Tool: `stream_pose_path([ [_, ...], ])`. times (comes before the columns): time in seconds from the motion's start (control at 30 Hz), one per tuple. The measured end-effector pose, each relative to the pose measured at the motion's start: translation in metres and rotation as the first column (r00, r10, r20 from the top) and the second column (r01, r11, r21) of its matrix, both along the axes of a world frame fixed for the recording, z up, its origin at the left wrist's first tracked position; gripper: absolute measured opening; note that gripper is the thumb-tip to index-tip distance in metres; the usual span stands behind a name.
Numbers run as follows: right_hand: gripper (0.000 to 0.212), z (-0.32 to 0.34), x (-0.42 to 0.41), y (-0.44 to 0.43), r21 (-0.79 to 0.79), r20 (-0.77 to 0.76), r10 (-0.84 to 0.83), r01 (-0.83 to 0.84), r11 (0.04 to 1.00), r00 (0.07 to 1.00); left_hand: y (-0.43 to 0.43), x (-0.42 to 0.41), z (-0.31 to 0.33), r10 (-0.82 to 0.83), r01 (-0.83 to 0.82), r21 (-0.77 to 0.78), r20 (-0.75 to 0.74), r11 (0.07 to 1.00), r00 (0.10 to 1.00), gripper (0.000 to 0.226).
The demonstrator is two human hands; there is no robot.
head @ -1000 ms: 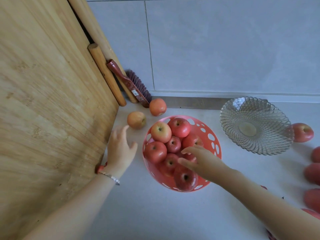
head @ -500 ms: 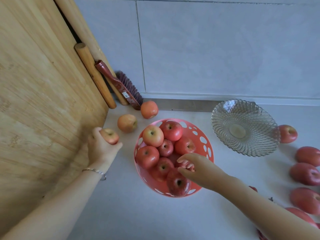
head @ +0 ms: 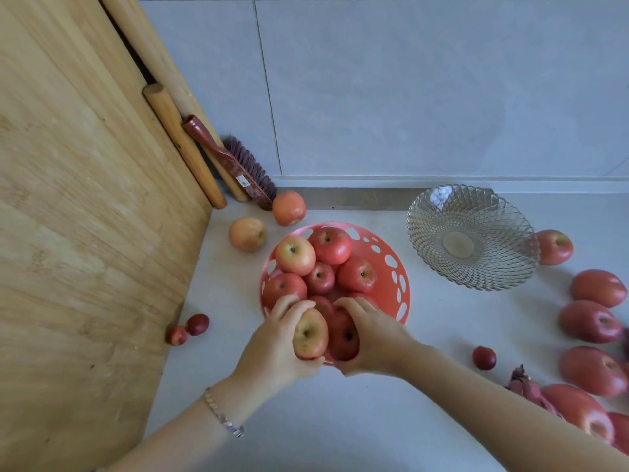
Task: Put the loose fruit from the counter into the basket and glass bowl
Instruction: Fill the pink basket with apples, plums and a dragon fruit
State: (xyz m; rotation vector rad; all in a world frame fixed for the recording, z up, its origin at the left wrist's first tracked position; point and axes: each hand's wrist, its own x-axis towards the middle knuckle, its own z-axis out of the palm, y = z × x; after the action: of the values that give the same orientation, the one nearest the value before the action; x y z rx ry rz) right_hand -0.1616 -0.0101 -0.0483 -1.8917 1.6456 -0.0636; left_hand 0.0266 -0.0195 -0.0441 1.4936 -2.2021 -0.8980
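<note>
A red perforated basket (head: 391,264) on the counter holds several apples. My left hand (head: 272,349) grips a yellow-red apple (head: 309,333) at the basket's near rim. My right hand (head: 371,338) is closed around a dark red apple (head: 343,338) lying in the basket beside it. The glass bowl (head: 471,236) stands empty to the right. Two orange-toned apples (head: 247,234) (head: 288,208) lie behind the basket on the left. Several red apples (head: 590,321) lie at the right, one (head: 554,247) right behind the bowl.
A large wooden board (head: 85,233) leans on the left, with rolling pins (head: 183,144) and a brush (head: 235,163) in the corner. Two small dark plums (head: 189,330) lie by the board and another (head: 484,358) right of my forearm. A tiled wall rises behind.
My left hand has carried the apple from beside the board over to the basket's near rim. My right hand has shifted onto the front apple in the basket.
</note>
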Motion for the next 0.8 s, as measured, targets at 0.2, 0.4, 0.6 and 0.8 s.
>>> stream_pose_path([
  [0.2, 0.076, 0.012, -0.016, -0.005, 0.035, -0.036, 0.131, -0.129, 0.991, 0.991, -0.006, 0.000, -0.015, -0.129, 0.164, -0.217, 0.165, 0.962, 0.978, 0.081],
  [0.4, 0.085, 0.010, -0.013, 0.001, 0.015, -0.055, 0.200, -0.199, 0.980, 0.978, -0.002, 0.004, -0.017, -0.149, 0.166, -0.196, 0.100, 0.966, 0.984, 0.074],
  [0.6, 0.078, 0.006, -0.008, 0.001, -0.050, -0.100, 0.180, -0.186, 0.981, 0.978, 0.001, 0.004, -0.013, -0.148, 0.186, -0.194, 0.196, 0.963, 0.969, 0.076],
  [0.8, 0.079, 0.004, 0.002, 0.003, -0.005, -0.147, 0.112, -0.114, 0.993, 0.983, -0.008, -0.006, -0.002, -0.116, 0.143, -0.104, 0.230, 0.984, 0.966, 0.075],
])
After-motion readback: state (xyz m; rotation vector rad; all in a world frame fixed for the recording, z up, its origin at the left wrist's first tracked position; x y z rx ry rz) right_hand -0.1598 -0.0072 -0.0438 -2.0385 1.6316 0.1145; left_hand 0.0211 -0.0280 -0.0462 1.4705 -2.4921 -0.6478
